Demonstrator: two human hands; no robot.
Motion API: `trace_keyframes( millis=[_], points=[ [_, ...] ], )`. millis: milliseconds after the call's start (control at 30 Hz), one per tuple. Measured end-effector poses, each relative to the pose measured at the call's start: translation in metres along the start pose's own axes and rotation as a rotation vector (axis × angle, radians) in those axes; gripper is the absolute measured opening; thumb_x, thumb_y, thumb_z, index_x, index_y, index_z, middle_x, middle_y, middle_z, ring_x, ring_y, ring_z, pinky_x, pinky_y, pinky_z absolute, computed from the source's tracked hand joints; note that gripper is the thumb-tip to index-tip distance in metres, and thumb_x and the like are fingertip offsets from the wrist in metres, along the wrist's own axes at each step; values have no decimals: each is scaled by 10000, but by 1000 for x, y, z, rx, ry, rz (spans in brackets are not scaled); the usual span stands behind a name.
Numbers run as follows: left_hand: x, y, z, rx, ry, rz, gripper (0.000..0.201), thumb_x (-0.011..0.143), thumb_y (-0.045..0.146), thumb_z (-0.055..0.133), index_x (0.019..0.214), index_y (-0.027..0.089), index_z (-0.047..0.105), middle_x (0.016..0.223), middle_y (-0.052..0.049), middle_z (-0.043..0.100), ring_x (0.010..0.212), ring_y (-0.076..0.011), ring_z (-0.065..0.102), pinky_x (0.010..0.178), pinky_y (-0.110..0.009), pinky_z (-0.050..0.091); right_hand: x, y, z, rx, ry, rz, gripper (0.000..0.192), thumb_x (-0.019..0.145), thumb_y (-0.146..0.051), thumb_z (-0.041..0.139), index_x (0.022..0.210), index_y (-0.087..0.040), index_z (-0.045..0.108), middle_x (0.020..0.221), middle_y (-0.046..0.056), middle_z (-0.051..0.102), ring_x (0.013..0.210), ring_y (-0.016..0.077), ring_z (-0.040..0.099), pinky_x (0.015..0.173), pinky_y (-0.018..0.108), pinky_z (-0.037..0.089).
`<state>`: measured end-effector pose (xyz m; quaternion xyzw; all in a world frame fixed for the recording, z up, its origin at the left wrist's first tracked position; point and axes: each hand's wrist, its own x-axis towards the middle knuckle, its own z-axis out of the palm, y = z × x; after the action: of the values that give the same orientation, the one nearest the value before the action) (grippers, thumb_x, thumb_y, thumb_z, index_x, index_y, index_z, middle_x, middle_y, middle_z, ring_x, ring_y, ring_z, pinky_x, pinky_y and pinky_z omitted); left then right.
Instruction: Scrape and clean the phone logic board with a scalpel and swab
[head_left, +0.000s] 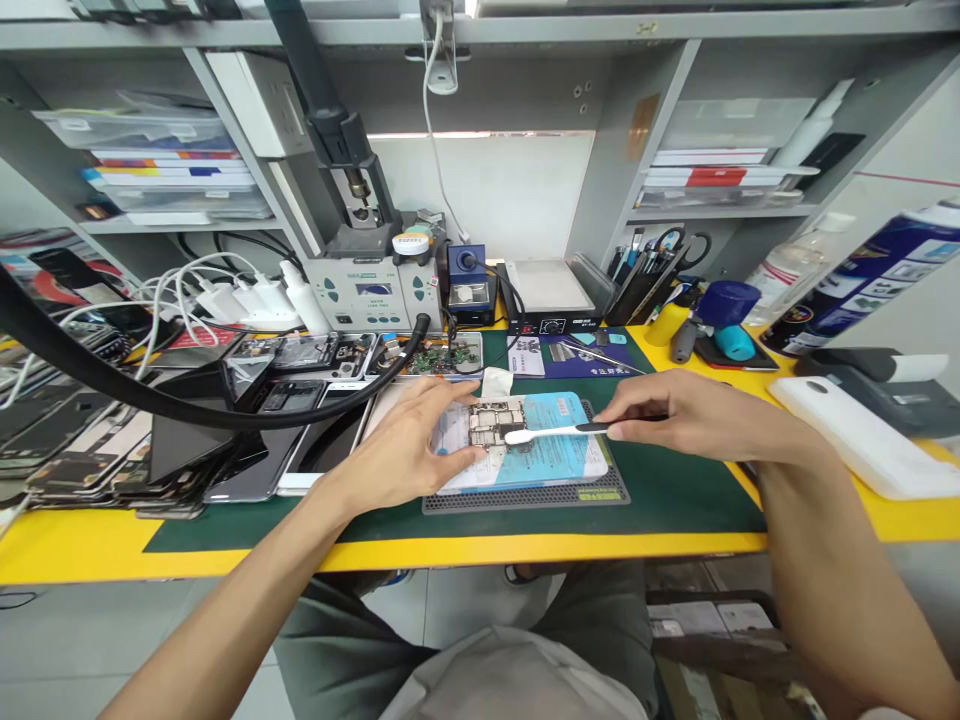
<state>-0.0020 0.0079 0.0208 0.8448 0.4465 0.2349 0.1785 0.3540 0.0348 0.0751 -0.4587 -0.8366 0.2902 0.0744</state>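
Note:
A small phone circuit board (496, 421) lies on a light blue pad (551, 445) that sits on a dark mat. My left hand (409, 445) rests flat on the pad's left side, its fingers touching the board's left edge. My right hand (679, 412) pinches the dark handle of a white-headed brush (544, 432), whose head lies on the board's lower right part.
Several dismantled phones (247, 440) are piled at the left, under a thick black hose (187, 405). A soldering station (367, 285), hot plate (546, 290), tool holder (649, 265) and spray can (877, 285) stand behind. A white device (862, 440) lies at the right.

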Motion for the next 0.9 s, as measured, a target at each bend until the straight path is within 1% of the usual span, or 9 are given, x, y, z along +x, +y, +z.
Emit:
trace_keyframes(
  millis=[67, 133, 233, 333, 467, 567, 700, 800, 900],
  points=[
    [0, 0, 0, -3, 1, 0, 660, 943, 481, 726, 1510, 218, 514, 1537, -97, 586, 1447, -311, 488, 1259, -507, 370, 4, -5, 5, -3, 8, -33, 351, 943, -546, 662, 1010, -244, 826, 1017, 66, 818, 866, 259, 731, 693, 329, 532],
    [0, 0, 0, -4, 4, -2, 649, 941, 483, 729, 1502, 229, 522, 1508, -92, 605, 1430, -311, 499, 1252, -511, 375, 4, -7, 6, -8, -5, -49, 350, 946, -552, 661, 1002, -248, 824, 1014, 63, 816, 867, 256, 731, 695, 324, 531],
    [0, 1, 0, -7, 6, -1, 625, 938, 484, 730, 1481, 238, 542, 1484, -93, 618, 1393, -312, 529, 1237, -511, 394, -2, -3, -1, -7, -25, -37, 353, 931, -559, 680, 1004, -248, 829, 1026, 71, 813, 890, 266, 737, 708, 333, 543],
    [0, 2, 0, -6, 9, 1, 632, 934, 481, 729, 1481, 227, 539, 1488, -106, 610, 1385, -317, 536, 1226, -511, 408, -6, 0, -6, 2, -13, -25, 340, 928, -547, 690, 1006, -248, 833, 1025, 74, 810, 878, 263, 735, 704, 339, 546],
    [0, 2, 0, -7, 15, 3, 600, 932, 474, 727, 1456, 234, 560, 1430, -101, 642, 1364, -320, 549, 1225, -518, 406, 0, -5, 3, 12, 21, -38, 326, 927, -536, 691, 1011, -256, 833, 1030, 73, 810, 881, 270, 731, 706, 346, 545],
    [0, 2, 0, -9, 18, 0, 615, 931, 486, 725, 1465, 232, 555, 1435, -107, 639, 1358, -327, 552, 1215, -528, 416, 3, -7, 7, 11, 31, -54, 341, 934, -546, 676, 1013, -253, 831, 1032, 74, 806, 871, 263, 725, 696, 344, 537],
    [0, 2, 0, -11, 16, 0, 619, 929, 480, 730, 1465, 222, 558, 1434, -108, 640, 1354, -320, 558, 1216, -515, 418, -2, -1, -1, 2, -14, -22, 367, 919, -566, 688, 1019, -244, 836, 1038, 81, 807, 905, 277, 735, 732, 359, 557],
    [0, 2, 0, -13, 15, -2, 629, 927, 476, 730, 1478, 228, 552, 1466, -111, 630, 1373, -327, 550, 1210, -522, 425, -8, 6, -10, -6, -22, 11, 347, 907, -555, 710, 1017, -253, 839, 1036, 75, 810, 895, 279, 742, 727, 361, 559],
    [-1, 3, -1, -16, 21, -7, 620, 922, 477, 732, 1467, 232, 565, 1463, -115, 636, 1373, -335, 557, 1202, -529, 435, -11, 11, -14, 6, -28, 15, 327, 906, -549, 721, 1007, -262, 841, 1029, 70, 814, 893, 284, 745, 734, 368, 563]
  ],
)
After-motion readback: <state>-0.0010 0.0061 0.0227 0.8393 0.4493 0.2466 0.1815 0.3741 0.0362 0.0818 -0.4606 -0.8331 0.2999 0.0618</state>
